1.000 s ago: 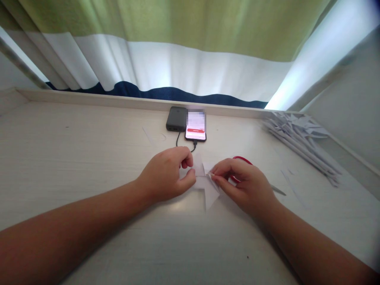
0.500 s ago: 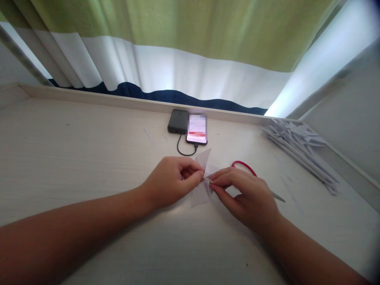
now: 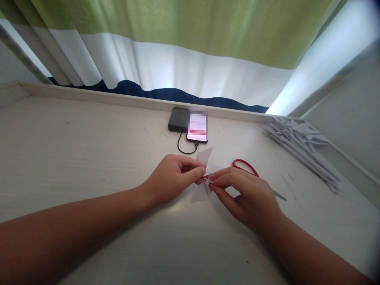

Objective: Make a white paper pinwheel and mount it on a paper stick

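Observation:
Between my hands is a small white paper pinwheel (image 3: 200, 194) with pointed blades, one sticking up and one hanging down. My left hand (image 3: 173, 178) is closed from the left, thumb and fingertips pinching the paper near its middle. From the right, my right hand (image 3: 249, 194) pinches at the centre with thumb and forefinger. A thin pale strip or pin shows between the fingertips, too small to make out. Scissors (image 3: 246, 165) with red handles lie behind my right hand, partly covered by it, their blade tip showing past the knuckles.
A phone (image 3: 197, 126) is cabled to a dark power bank (image 3: 178, 119) by the table's back ledge. Folded white papers and rolled paper sticks (image 3: 308, 154) are piled at the right. Thin paper scraps (image 3: 289, 185) lie near the pile. A curtain (image 3: 178, 59) hangs behind.
Both hands stay at the paper pinwheel with nearly the same grip. My left fingers have shifted slightly, with a lower fingertip now showing under the thumb. The view has tilted a little.

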Available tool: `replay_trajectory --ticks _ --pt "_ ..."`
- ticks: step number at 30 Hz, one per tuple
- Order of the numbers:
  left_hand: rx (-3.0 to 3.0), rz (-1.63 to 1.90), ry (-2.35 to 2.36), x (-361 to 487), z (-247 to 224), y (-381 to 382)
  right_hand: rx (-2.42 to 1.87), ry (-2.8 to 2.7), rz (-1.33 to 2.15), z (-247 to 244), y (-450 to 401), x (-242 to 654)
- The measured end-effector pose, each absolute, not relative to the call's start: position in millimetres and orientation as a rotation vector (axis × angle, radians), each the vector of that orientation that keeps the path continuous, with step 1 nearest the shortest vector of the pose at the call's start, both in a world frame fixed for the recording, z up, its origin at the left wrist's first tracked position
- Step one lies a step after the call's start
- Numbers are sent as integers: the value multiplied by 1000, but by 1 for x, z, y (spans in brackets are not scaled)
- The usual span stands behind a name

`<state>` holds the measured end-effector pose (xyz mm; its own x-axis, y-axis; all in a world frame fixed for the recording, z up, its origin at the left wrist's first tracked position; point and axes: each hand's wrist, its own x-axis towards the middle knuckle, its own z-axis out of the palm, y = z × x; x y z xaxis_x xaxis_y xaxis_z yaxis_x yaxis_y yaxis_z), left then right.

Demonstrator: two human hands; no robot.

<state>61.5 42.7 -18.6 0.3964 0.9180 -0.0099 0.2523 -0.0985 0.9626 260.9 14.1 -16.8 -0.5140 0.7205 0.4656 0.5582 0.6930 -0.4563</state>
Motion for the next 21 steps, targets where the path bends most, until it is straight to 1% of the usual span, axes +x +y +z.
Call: replay_trajectory --ticks 4,21 --pt "1579 811 1061 62 -22 43 -952 -2269 286 -18 15 261" --pt "1566 799 1079 63 -23 38 -1157 -2171 98 -12 13 258"
